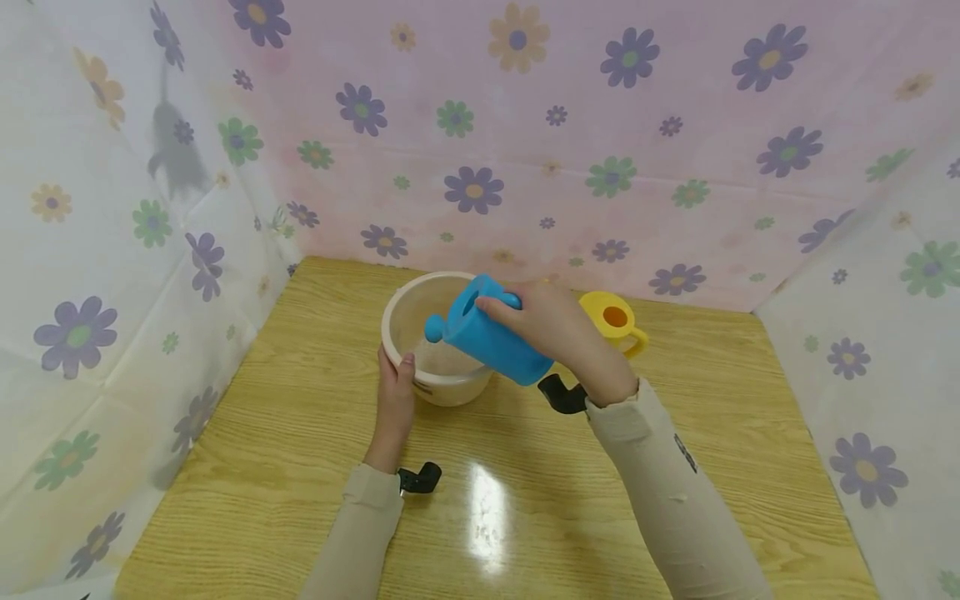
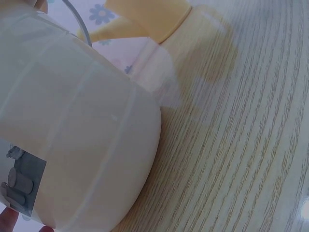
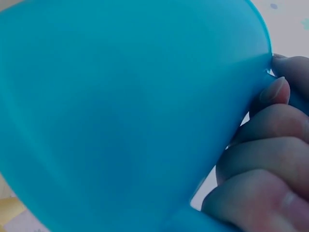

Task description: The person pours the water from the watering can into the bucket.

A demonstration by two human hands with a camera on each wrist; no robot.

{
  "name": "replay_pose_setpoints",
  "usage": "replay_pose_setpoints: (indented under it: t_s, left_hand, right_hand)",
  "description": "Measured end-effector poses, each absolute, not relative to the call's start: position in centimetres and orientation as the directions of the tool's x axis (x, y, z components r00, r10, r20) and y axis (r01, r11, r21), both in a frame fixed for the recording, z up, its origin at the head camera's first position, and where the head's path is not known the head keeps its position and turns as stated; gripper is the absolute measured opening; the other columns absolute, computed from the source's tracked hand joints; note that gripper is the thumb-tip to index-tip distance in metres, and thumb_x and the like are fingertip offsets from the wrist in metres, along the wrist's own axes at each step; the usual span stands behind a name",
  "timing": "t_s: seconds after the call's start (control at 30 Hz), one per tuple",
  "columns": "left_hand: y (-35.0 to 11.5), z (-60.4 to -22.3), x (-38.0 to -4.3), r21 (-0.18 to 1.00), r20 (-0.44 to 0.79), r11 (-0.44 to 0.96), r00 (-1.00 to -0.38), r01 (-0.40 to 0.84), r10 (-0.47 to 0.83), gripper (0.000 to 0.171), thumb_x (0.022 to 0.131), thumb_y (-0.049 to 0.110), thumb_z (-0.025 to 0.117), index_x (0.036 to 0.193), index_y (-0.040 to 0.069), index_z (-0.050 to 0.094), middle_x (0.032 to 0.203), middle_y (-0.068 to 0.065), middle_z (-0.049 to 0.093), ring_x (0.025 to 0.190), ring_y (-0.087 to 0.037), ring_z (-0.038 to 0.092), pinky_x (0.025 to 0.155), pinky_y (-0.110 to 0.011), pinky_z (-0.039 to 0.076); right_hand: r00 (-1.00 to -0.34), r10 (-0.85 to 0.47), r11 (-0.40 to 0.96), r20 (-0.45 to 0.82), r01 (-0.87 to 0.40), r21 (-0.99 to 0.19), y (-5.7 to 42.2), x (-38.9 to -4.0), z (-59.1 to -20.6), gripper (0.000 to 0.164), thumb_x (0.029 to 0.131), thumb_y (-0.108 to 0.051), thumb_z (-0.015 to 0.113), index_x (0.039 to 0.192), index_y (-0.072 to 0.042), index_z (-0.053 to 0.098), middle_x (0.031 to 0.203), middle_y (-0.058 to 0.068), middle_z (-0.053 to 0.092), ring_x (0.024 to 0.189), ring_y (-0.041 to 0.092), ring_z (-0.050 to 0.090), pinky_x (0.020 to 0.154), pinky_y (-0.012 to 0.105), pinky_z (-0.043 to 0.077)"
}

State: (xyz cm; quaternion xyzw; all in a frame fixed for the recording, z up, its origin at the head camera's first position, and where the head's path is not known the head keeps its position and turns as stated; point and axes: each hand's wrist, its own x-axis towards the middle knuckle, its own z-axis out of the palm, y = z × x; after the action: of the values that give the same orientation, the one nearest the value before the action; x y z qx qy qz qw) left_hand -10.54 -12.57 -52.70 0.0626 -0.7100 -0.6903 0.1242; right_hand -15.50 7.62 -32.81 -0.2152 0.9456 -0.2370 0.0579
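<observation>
A cream plastic bucket (image 1: 452,392) stands on the table, and my left hand (image 1: 395,398) grips its near left side with the thumb over the rim. Tilted over the bucket's right side is a blue watering can (image 1: 498,340), its rounded spout end pointing left above the opening. My right hand (image 1: 561,327) holds this can by the handle; in the right wrist view the fingers (image 3: 260,154) curl round that handle beside the blue body. The left wrist view shows the bucket's outer wall (image 2: 101,125) with a picture label (image 2: 29,186) on it.
Behind my right wrist stands a yellow watering can (image 1: 603,307), partly hidden, its handle turned right. The wooden table (image 1: 300,450) reaches flower-patterned cloth walls (image 1: 517,150) at the back and both sides. Black wrist mounts (image 1: 422,478) stick out from both sleeves.
</observation>
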Motion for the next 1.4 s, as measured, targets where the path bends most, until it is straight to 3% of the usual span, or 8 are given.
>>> replay_pose_setpoints:
  t_s: [0.13, 0.33, 0.53, 0.63, 0.77, 0.97, 1.1, 1.4]
  left_hand:
    - [-12.6, -51.7, -10.2, 0.998, 0.068, 0.019, -0.967, 0.065, -0.246, 0.060, 0.095, 0.030, 0.038, 0.148, 0.021, 0.010, 0.151, -0.011, 0.020, 0.134, -0.032, 0.029, 0.109, -0.044, 0.025]
    - [-12.4, -50.0, -9.6, 0.997, 0.080, 0.025, -0.969, 0.076, -0.233, 0.062, 0.095, 0.025, 0.037, 0.147, 0.010, 0.008, 0.149, -0.019, 0.019, 0.133, -0.037, 0.028, 0.108, -0.048, 0.024]
    - [-12.6, -51.6, -10.2, 0.998, 0.064, 0.025, -0.968, 0.059, -0.243, 0.060, 0.095, 0.031, 0.038, 0.147, 0.021, 0.011, 0.150, -0.011, 0.022, 0.133, -0.033, 0.031, 0.108, -0.045, 0.025]
    - [-12.6, -52.5, -10.5, 0.997, 0.082, 0.035, -0.964, 0.075, -0.255, 0.060, 0.094, 0.035, 0.039, 0.147, 0.025, 0.012, 0.149, -0.008, 0.023, 0.132, -0.032, 0.032, 0.108, -0.045, 0.026]
    - [-12.6, -52.8, -10.6, 0.995, 0.099, 0.038, -0.961, 0.092, -0.258, 0.060, 0.094, 0.036, 0.038, 0.147, 0.025, 0.012, 0.149, -0.009, 0.023, 0.132, -0.033, 0.032, 0.108, -0.046, 0.026]
    - [-12.6, -52.7, -10.6, 0.995, 0.094, 0.044, -0.962, 0.085, -0.257, 0.059, 0.094, 0.037, 0.038, 0.147, 0.026, 0.012, 0.149, -0.009, 0.023, 0.132, -0.032, 0.032, 0.107, -0.046, 0.026]
    - [-12.6, -52.7, -10.5, 0.996, 0.088, 0.052, -0.962, 0.077, -0.260, 0.059, 0.094, 0.038, 0.038, 0.147, 0.027, 0.012, 0.149, -0.008, 0.024, 0.132, -0.031, 0.033, 0.107, -0.046, 0.026]
    - [-12.6, -52.8, -10.5, 0.995, 0.089, 0.071, -0.957, 0.072, -0.275, 0.059, 0.094, 0.038, 0.038, 0.147, 0.027, 0.013, 0.149, -0.008, 0.025, 0.131, -0.031, 0.033, 0.108, -0.045, 0.026]
  right_hand:
    - [-0.900, -0.436, 0.798, 0.006, -0.390, -0.460, 7.5, -15.5, -32.8, 0.047, 0.089, -0.055, 0.045, 0.065, -0.015, 0.052, 0.062, 0.002, 0.057, 0.064, 0.017, 0.059, 0.059, 0.031, 0.048]
    - [-0.904, -0.428, 0.806, 0.002, -0.383, -0.451, 7.5, -15.6, -32.9, 0.051, 0.089, -0.056, 0.046, 0.058, -0.016, 0.037, 0.053, -0.001, 0.035, 0.058, 0.017, 0.055, 0.056, 0.029, 0.045]
    - [-0.905, -0.426, 0.812, -0.010, -0.377, -0.445, 7.4, -15.7, -32.8, 0.050, 0.088, -0.057, 0.045, 0.061, -0.015, 0.044, 0.057, 0.002, 0.048, 0.063, 0.018, 0.058, 0.059, 0.031, 0.047]
    - [-0.902, -0.432, 0.810, 0.000, -0.388, -0.440, 7.4, -15.6, -32.8, 0.049, 0.089, -0.055, 0.046, 0.060, -0.016, 0.043, 0.056, 0.001, 0.046, 0.061, 0.018, 0.057, 0.057, 0.030, 0.045]
    - [-0.898, -0.439, 0.807, 0.004, -0.397, -0.438, 7.3, -15.7, -32.8, 0.051, 0.089, -0.055, 0.047, 0.058, -0.015, 0.039, 0.054, 0.001, 0.041, 0.059, 0.017, 0.055, 0.056, 0.029, 0.044]
    - [-0.903, -0.430, 0.810, -0.020, -0.376, -0.449, 7.3, -15.7, -32.6, 0.049, 0.088, -0.056, 0.046, 0.062, -0.015, 0.049, 0.064, 0.003, 0.057, 0.065, 0.018, 0.059, 0.060, 0.032, 0.048]
    - [-0.903, -0.430, 0.806, -0.013, -0.377, -0.457, 7.4, -15.7, -32.7, 0.047, 0.088, -0.056, 0.046, 0.066, -0.015, 0.054, 0.067, 0.003, 0.060, 0.066, 0.018, 0.060, 0.060, 0.032, 0.049]
    - [-0.899, -0.438, 0.806, -0.006, -0.390, -0.446, 7.3, -15.9, -32.9, 0.051, 0.088, -0.056, 0.046, 0.059, -0.015, 0.042, 0.061, 0.002, 0.053, 0.064, 0.018, 0.058, 0.059, 0.031, 0.048]
